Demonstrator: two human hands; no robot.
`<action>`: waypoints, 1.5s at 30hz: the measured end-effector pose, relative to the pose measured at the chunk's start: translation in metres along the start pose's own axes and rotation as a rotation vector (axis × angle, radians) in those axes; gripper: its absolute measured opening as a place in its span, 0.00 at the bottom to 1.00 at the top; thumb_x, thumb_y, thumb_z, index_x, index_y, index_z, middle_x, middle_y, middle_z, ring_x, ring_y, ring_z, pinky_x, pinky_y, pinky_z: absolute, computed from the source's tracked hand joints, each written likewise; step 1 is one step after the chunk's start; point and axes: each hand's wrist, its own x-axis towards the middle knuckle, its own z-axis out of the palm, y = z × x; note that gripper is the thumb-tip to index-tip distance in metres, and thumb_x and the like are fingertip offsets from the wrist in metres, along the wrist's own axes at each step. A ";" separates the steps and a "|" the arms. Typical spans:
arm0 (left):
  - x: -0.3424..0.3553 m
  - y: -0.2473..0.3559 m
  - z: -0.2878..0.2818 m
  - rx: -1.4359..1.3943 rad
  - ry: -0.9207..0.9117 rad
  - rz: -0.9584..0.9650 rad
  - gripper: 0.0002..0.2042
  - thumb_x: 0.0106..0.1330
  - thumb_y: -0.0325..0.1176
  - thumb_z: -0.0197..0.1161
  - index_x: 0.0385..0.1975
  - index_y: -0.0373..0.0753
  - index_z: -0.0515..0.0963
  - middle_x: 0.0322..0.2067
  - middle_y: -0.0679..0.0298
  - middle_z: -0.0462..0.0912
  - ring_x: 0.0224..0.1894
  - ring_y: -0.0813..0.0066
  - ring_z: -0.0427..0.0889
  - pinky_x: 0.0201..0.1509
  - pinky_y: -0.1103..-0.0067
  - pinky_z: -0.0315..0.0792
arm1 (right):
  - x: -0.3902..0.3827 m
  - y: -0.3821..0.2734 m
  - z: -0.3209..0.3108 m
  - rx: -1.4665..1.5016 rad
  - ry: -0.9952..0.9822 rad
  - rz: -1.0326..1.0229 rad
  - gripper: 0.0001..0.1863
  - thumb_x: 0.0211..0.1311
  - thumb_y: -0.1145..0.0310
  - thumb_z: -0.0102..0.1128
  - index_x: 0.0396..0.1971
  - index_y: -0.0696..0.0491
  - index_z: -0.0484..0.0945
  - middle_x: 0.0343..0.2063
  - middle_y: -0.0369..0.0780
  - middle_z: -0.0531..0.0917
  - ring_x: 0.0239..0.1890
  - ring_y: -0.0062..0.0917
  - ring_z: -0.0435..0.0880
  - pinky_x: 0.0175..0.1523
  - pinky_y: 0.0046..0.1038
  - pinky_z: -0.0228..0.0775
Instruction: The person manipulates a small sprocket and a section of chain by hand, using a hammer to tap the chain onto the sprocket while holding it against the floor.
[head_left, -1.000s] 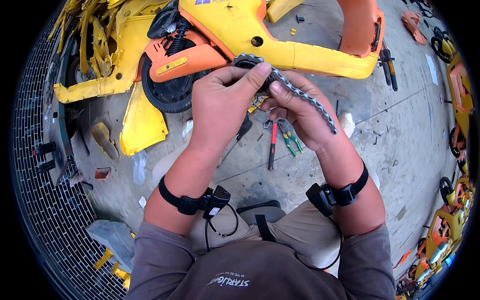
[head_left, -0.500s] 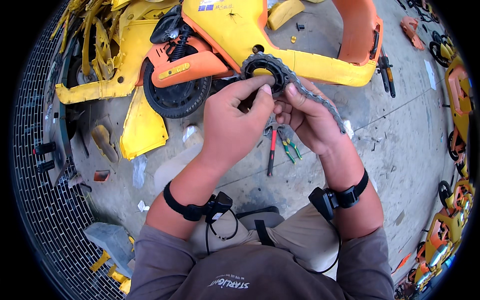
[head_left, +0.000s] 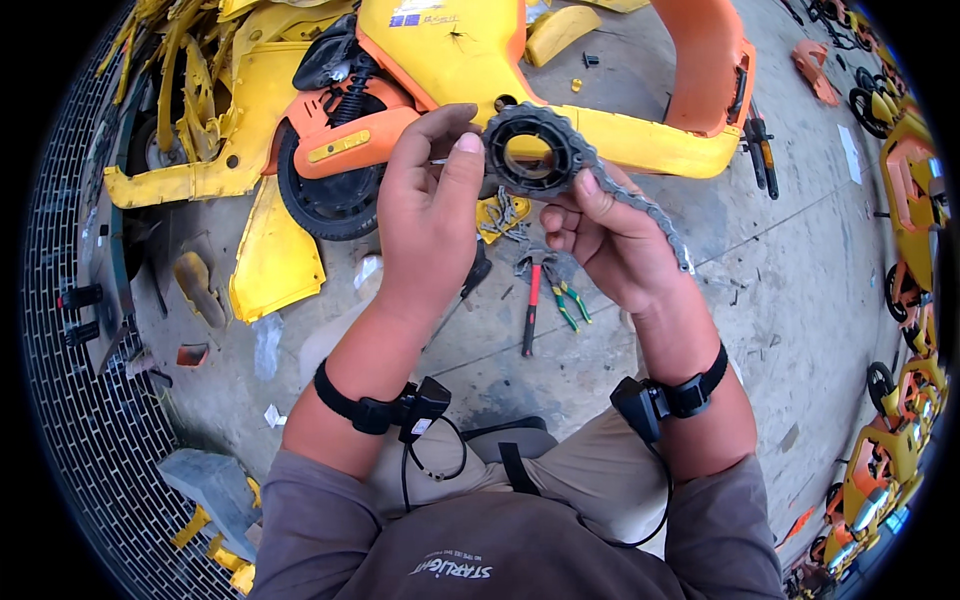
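My right hand [head_left: 630, 250] grips a black sprocket ring [head_left: 530, 126] with a silver chain [head_left: 650, 215] draped round its top and down over my fingers. My left hand [head_left: 430, 210] is just left of the ring, thumb raised and fingers curled; something thin and metallic shows between them, too small to make out. Below the ring lie a yellow piece [head_left: 490, 220] with metal chain bits on it, a red-and-black handled tool [head_left: 532, 310] and green-handled pliers [head_left: 568, 310].
A yellow-and-orange scooter body [head_left: 440, 50] lies ahead, beside a black wheel [head_left: 325, 200]. Broken yellow panels [head_left: 205, 90] are piled at the left, near a brick surface [head_left: 80, 350] and a grey block [head_left: 210, 480]. Scooters [head_left: 890, 440] line the right rim of the concrete floor [head_left: 780, 330].
My left hand has moved off the ring to the left, its thumb rising. The ring, earlier mostly covered by my fingers, now faces up in view in my right hand.
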 end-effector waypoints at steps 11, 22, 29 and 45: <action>0.000 -0.006 0.007 -0.118 -0.118 0.081 0.18 0.76 0.31 0.55 0.60 0.29 0.70 0.51 0.57 0.80 0.52 0.74 0.79 0.58 0.76 0.73 | -0.003 0.000 0.004 0.025 -0.020 0.043 0.22 0.71 0.63 0.63 0.59 0.59 0.74 0.43 0.37 0.81 0.40 0.22 0.82 0.44 0.23 0.74; -0.003 -0.007 0.010 -0.138 -0.134 0.067 0.18 0.76 0.30 0.55 0.62 0.29 0.69 0.50 0.58 0.80 0.50 0.76 0.80 0.56 0.78 0.74 | -0.006 -0.003 0.008 -0.020 0.010 0.027 0.19 0.71 0.64 0.63 0.55 0.60 0.76 0.41 0.36 0.81 0.39 0.19 0.81 0.41 0.21 0.73; -0.004 -0.004 0.008 -0.057 -0.187 0.028 0.23 0.77 0.33 0.53 0.68 0.30 0.64 0.57 0.55 0.74 0.57 0.74 0.76 0.60 0.76 0.73 | -0.001 0.000 0.012 -0.407 0.118 -0.208 0.19 0.67 0.71 0.66 0.56 0.58 0.78 0.41 0.37 0.84 0.40 0.17 0.82 0.43 0.19 0.74; -0.014 -0.013 0.015 -0.622 -0.522 -0.175 0.27 0.80 0.37 0.51 0.74 0.36 0.54 0.67 0.56 0.67 0.64 0.63 0.74 0.69 0.65 0.67 | -0.001 0.012 0.020 -1.079 0.344 -0.860 0.17 0.51 0.80 0.70 0.43 0.52 0.83 0.52 0.46 0.77 0.40 0.35 0.85 0.48 0.32 0.78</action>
